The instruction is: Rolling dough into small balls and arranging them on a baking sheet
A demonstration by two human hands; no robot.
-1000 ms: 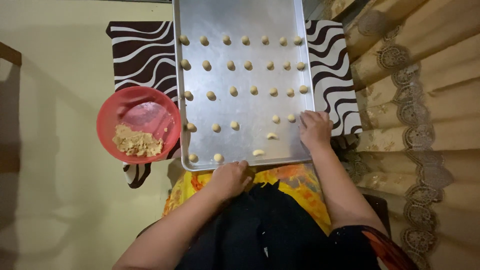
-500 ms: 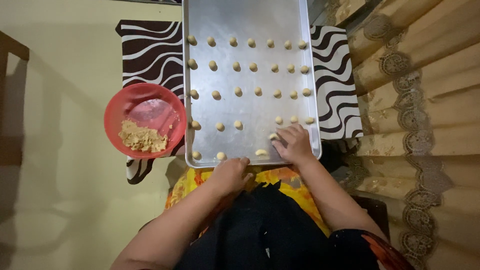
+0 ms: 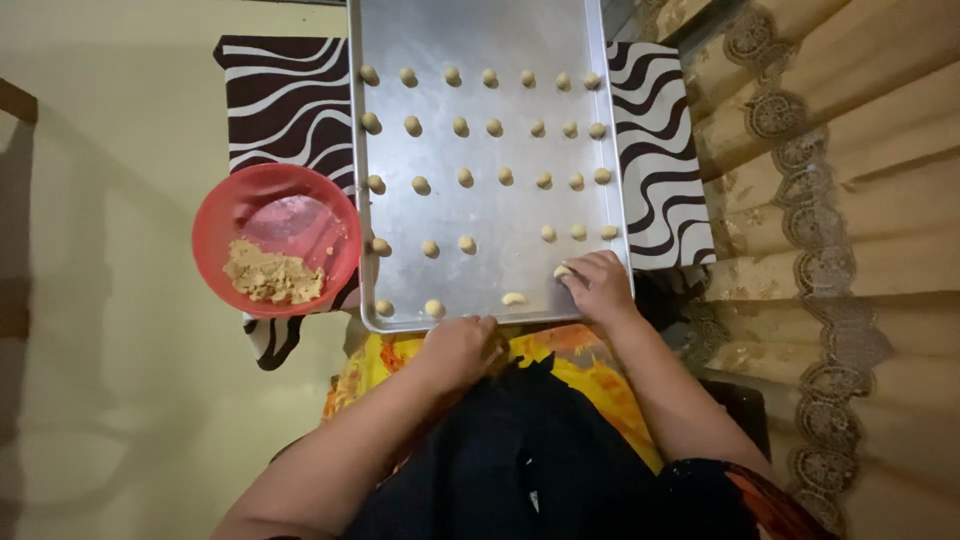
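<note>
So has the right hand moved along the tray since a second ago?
Yes. The right hand slid left along the tray toward its near edge, onto a dough piece.

Plain floor, zebra mat, draped cloth.
A pale yellow-green floor (image 3: 120, 420) fills the left side, dimly lit and shadowed. A brown-and-white striped mat (image 3: 285, 95) lies on it. Tan lace-trimmed fabric (image 3: 840, 200) covers the right.

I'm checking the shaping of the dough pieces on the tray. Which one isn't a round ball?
The pale curved dough piece near the metal baking tray's front edge: crescent-shaped, lying flat, while the others are round balls.
</note>
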